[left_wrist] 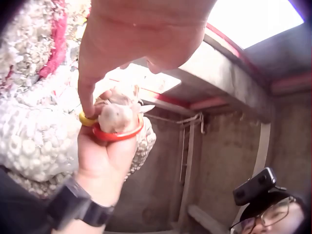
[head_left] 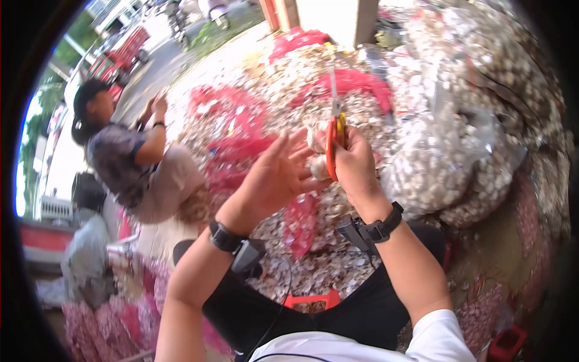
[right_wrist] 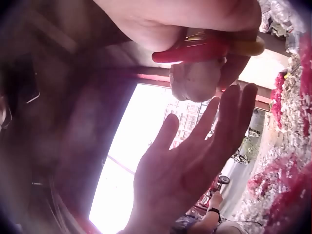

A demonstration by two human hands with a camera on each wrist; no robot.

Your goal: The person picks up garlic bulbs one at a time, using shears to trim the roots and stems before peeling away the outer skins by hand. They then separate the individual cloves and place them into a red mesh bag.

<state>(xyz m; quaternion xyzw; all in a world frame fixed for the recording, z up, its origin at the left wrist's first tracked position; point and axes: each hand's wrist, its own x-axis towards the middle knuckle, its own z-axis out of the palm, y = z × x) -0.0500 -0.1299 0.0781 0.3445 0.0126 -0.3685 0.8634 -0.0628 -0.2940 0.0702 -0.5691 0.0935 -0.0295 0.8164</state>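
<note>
My right hand (head_left: 357,166) grips a pair of scissors with red and yellow handles (head_left: 332,148), the blades pointing up and away. Whitish garlic bulbs (head_left: 318,167) sit against the handles on the palm side, with the right fingers curled behind them. In the right wrist view the garlic (right_wrist: 195,80) shows just under the red handle. My left hand (head_left: 271,172) is spread, palm turned up, its fingertips right beside the garlic and holding nothing. From the left wrist, the garlic (left_wrist: 116,118) appears above the right palm, partly framed by the red handle loop.
A broad heap of garlic skins and trimmings (head_left: 344,265) lies ahead and between the knees, with pink mesh bags (head_left: 232,111) on it. Large clear bags of garlic (head_left: 434,163) stand at the right. Another person (head_left: 129,151) sits at the left. A red stool edge (head_left: 310,300) shows below.
</note>
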